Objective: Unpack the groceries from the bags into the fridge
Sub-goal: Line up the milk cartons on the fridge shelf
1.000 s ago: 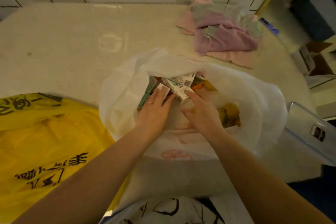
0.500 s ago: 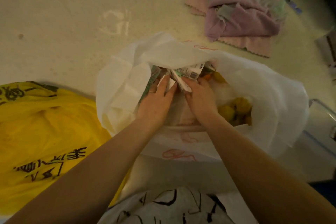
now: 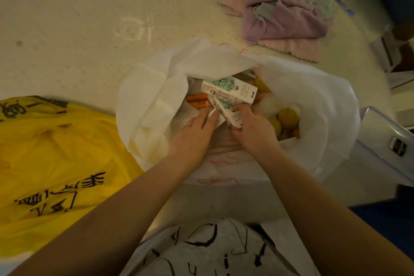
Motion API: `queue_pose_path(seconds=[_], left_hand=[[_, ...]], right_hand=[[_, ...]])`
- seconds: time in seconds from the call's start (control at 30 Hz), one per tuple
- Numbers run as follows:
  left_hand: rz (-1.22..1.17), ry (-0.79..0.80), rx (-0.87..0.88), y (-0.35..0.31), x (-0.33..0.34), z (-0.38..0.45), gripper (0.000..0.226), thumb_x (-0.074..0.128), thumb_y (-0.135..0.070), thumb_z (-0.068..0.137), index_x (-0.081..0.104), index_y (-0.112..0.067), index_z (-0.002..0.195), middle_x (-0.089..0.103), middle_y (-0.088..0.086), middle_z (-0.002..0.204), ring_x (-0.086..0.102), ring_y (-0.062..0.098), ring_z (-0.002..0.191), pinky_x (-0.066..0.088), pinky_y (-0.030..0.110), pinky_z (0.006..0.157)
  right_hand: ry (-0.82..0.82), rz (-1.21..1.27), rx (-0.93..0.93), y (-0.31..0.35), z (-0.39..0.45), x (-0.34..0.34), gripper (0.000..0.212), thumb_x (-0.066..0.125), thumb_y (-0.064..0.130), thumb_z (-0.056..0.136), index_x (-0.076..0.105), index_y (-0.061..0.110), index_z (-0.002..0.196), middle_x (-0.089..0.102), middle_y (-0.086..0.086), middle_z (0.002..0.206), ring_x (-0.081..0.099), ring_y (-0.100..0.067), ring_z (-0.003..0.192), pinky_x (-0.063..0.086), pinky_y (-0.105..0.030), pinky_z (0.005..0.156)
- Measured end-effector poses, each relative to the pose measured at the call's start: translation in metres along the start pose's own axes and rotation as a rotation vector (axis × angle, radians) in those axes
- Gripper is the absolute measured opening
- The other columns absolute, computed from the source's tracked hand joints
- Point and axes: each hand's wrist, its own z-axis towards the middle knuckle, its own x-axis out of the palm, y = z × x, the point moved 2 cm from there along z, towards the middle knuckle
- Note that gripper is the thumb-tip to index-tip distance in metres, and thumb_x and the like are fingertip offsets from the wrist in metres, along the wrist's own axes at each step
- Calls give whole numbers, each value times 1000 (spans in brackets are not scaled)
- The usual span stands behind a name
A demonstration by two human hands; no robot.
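Note:
An open white bag (image 3: 313, 105) stands on the counter in the middle of the head view. Inside it lie white-and-teal milk cartons (image 3: 228, 88), orange carrots (image 3: 197, 101) and yellow fruit (image 3: 287, 116). Both my hands are in the bag's mouth. My right hand (image 3: 251, 127) grips the lower end of a tilted milk carton (image 3: 234, 115). My left hand (image 3: 195, 134), with a ring on one finger, holds another carton's white end (image 3: 215, 116) between its fingertips. A yellow bag (image 3: 56, 152) with black lettering lies at the left.
Pink and purple cloths (image 3: 284, 18) lie piled at the counter's far right. The pale counter (image 3: 89, 29) stretches behind the bags to a tiled wall. A clear plastic bin or shelf (image 3: 385, 143) juts in at the right edge.
The cartons have come up out of the bag and one now lies on top, facing up. My hands have shifted slightly right, and carrots have come into view beneath.

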Motion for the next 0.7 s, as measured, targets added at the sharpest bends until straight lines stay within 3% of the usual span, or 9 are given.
queue_pose_path(seconds=[0.2,0.33,0.43,0.57,0.7], left_hand=[[-69,28,-100,3,-1,1,67,48,-18,94,10,-14,149,32,7,148,46,30,121,42,39,90],[-60,52,-126,4,-1,3,68,51,-28,94,12,-11,148,40,12,142,50,32,116,45,41,84],[-35,89,-158,4,0,8,72,52,-33,93,12,-10,148,42,13,140,52,32,115,47,40,82],[-71,121,-189,3,4,13,72,53,-29,93,12,-9,148,41,14,141,49,32,118,45,41,87],[-114,115,-170,-1,3,11,55,48,-25,96,23,-11,143,42,14,139,50,33,118,45,42,88]], right_hand=[[-59,51,30,3,-8,-3,43,65,32,83,45,22,120,36,-11,142,50,-31,116,51,-39,80],[-152,54,9,6,-5,-17,36,67,32,82,47,21,110,22,-11,152,34,-30,133,42,-39,95],[-200,40,-86,12,4,-25,43,66,29,83,46,21,120,31,-10,148,30,-30,135,38,-46,103],[-138,-13,-123,20,18,-25,63,61,29,87,31,23,142,22,-8,154,16,-29,142,23,-51,112],[-136,-70,-103,21,25,-21,64,59,29,88,28,24,144,29,-9,149,21,-30,139,21,-53,112]])
